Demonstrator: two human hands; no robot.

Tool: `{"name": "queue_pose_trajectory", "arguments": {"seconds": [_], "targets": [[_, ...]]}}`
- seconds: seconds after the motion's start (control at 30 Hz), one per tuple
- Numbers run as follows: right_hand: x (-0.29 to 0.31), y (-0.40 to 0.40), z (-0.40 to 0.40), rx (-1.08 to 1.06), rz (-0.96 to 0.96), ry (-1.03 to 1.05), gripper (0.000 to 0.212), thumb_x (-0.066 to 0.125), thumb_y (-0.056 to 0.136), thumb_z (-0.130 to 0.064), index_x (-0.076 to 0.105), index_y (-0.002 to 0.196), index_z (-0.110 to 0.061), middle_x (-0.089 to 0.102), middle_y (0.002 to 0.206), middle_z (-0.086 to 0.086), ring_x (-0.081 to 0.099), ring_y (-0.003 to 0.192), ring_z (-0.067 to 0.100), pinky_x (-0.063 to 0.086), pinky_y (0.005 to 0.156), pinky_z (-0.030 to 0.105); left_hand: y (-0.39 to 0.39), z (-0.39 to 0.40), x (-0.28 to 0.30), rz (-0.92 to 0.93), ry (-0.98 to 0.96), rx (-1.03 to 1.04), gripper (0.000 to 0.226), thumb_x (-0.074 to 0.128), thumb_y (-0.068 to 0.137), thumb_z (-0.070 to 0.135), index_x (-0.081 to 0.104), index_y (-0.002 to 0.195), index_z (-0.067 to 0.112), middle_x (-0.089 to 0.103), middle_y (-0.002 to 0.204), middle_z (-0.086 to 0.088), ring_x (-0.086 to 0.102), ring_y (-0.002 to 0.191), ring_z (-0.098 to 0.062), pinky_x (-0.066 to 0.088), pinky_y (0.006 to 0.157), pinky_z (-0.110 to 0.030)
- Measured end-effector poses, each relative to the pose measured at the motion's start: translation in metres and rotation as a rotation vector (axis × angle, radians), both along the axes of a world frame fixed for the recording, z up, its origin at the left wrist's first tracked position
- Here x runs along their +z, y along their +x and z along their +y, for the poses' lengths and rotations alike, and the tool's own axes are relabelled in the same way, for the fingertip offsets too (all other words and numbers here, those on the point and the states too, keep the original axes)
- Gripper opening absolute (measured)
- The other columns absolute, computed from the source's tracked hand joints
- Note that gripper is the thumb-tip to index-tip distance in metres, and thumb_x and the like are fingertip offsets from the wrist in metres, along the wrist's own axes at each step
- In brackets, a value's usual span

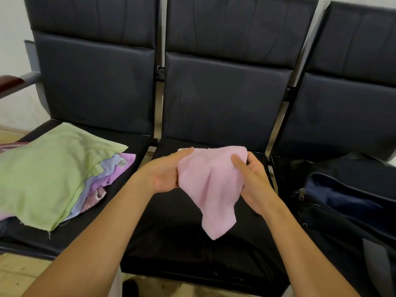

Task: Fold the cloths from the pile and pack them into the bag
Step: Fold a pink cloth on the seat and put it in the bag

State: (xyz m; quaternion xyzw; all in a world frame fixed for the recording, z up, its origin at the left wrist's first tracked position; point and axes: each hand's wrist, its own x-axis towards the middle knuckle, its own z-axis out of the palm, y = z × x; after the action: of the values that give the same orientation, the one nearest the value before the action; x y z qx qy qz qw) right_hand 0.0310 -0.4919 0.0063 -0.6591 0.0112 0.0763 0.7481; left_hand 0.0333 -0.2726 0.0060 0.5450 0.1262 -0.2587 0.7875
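A small pink cloth (pixel 211 185) hangs in the air above the middle black seat (pixel 171 239), held by both hands. My left hand (pixel 165 172) pinches its upper left edge with the thumb on top. My right hand (pixel 252 179) grips its upper right corner, thumb pressed on the front. The lower end of the cloth droops loose toward me. The pile of cloths (pixel 49 174) lies on the left seat, a light green one on top, with lilac, pale blue and patterned pink ones beneath. The dark blue bag (pixel 342 202) sits unzipped on the right seat.
Three black padded chairs stand joined in a row with tall backrests (pixel 225 86). A wooden armrest (pixel 10 81) juts out at the far left. Tiled floor (pixel 19 273) shows below the seats' front edge.
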Motion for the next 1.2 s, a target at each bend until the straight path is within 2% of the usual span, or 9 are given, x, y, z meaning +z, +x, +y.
{"name": "queue_pose_trajectory", "arguments": {"seconds": [0.2, 0.3, 0.43, 0.57, 0.67, 0.73, 0.83, 1.0, 1.2], "targets": [[0.002, 0.003, -0.006, -0.053, 0.078, 0.198, 0.027, 0.058, 0.096, -0.016, 0.059, 0.123, -0.021, 0.067, 0.121, 0.004, 0.068, 0.107, 0.022, 0.062, 0.079, 0.035, 0.001, 0.005, 0.0, -0.033, 0.215, 0.002, 0.078, 0.079, 0.069, 0.016, 0.041, 0.137, 0.019, 0.058, 0.128, -0.009, 0.061, 0.111, -0.027, 0.054, 0.086, -0.04], [0.001, 0.003, -0.006, -0.019, 0.089, 0.126, 0.043, 0.06, 0.096, -0.016, 0.051, 0.138, -0.017, 0.065, 0.125, 0.005, 0.068, 0.108, 0.022, 0.061, 0.081, 0.036, 0.004, 0.017, -0.002, -0.095, 0.33, 0.079, 0.063, 0.077, 0.075, 0.02, 0.049, 0.131, 0.016, 0.059, 0.124, -0.009, 0.063, 0.107, -0.027, 0.055, 0.085, -0.041], [-0.007, 0.003, -0.001, -0.052, 0.059, -0.116, 0.056, 0.061, 0.096, -0.018, 0.037, 0.147, -0.023, 0.056, 0.13, 0.001, 0.064, 0.109, 0.022, 0.058, 0.091, 0.047, 0.003, 0.024, -0.002, -0.173, 0.678, 0.164, 0.045, 0.077, 0.079, 0.027, 0.055, 0.117, 0.015, 0.052, 0.119, -0.002, 0.055, 0.11, -0.023, 0.051, 0.096, -0.044], [-0.011, 0.005, 0.004, -0.062, 0.035, -0.261, 0.049, 0.06, 0.098, -0.02, 0.036, 0.138, -0.032, 0.054, 0.122, -0.003, 0.064, 0.1, 0.016, 0.058, 0.075, 0.029, 0.001, 0.024, 0.003, -0.206, 0.912, 0.19, 0.044, 0.077, 0.08, 0.03, 0.051, 0.112, 0.013, 0.046, 0.113, -0.003, 0.047, 0.105, -0.022, 0.045, 0.089, -0.036], [-0.013, 0.005, 0.004, -0.068, -0.007, -0.391, 0.038, 0.057, 0.1, -0.02, 0.043, 0.134, -0.032, 0.055, 0.11, -0.007, 0.062, 0.097, 0.014, 0.053, 0.077, 0.027, 0.0, 0.025, 0.006, -0.158, 0.947, 0.176, 0.042, 0.076, 0.081, 0.034, 0.05, 0.106, 0.013, 0.048, 0.11, -0.006, 0.048, 0.103, -0.023, 0.044, 0.085, -0.034], [-0.013, 0.005, 0.004, -0.033, -0.046, -0.459, 0.022, 0.051, 0.102, -0.02, 0.057, 0.119, -0.032, 0.058, 0.116, -0.006, 0.061, 0.101, 0.015, 0.056, 0.083, 0.034, 0.0, 0.025, 0.008, -0.139, 0.96, 0.18, 0.04, 0.075, 0.081, 0.034, 0.05, 0.103, 0.012, 0.049, 0.108, -0.006, 0.047, 0.102, -0.023, 0.042, 0.082, -0.034], [-0.009, 0.0, 0.006, 0.026, -0.019, -0.42, 0.024, 0.046, 0.104, -0.022, 0.069, 0.102, -0.029, 0.064, 0.114, -0.005, 0.061, 0.106, 0.018, 0.056, 0.093, 0.042, 0.0, 0.03, 0.009, -0.126, 0.863, 0.208, 0.037, 0.076, 0.08, 0.035, 0.058, 0.097, 0.009, 0.058, 0.109, -0.008, 0.055, 0.105, -0.026, 0.047, 0.081, -0.033], [-0.006, -0.002, 0.003, 0.048, 0.059, -0.296, 0.033, 0.041, 0.106, -0.033, 0.071, 0.106, -0.02, 0.069, 0.109, 0.002, 0.066, 0.101, 0.021, 0.058, 0.086, 0.038, -0.006, 0.041, 0.013, -0.092, 0.46, 0.149, 0.018, 0.071, 0.086, 0.016, 0.063, 0.1, 0.009, 0.068, 0.11, -0.013, 0.064, 0.099, -0.027, 0.055, 0.083, -0.038], [-0.003, -0.001, -0.002, 0.195, 0.08, -0.13, 0.023, 0.055, 0.1, -0.023, 0.069, 0.117, -0.029, 0.064, 0.123, 0.001, 0.063, 0.113, 0.019, 0.059, 0.087, 0.033, -0.003, 0.043, 0.011, -0.1, 0.582, 0.186, 0.019, 0.069, 0.086, 0.005, 0.06, 0.102, 0.011, 0.058, 0.119, -0.016, 0.057, 0.108, -0.032, 0.054, 0.077, -0.035]]}}
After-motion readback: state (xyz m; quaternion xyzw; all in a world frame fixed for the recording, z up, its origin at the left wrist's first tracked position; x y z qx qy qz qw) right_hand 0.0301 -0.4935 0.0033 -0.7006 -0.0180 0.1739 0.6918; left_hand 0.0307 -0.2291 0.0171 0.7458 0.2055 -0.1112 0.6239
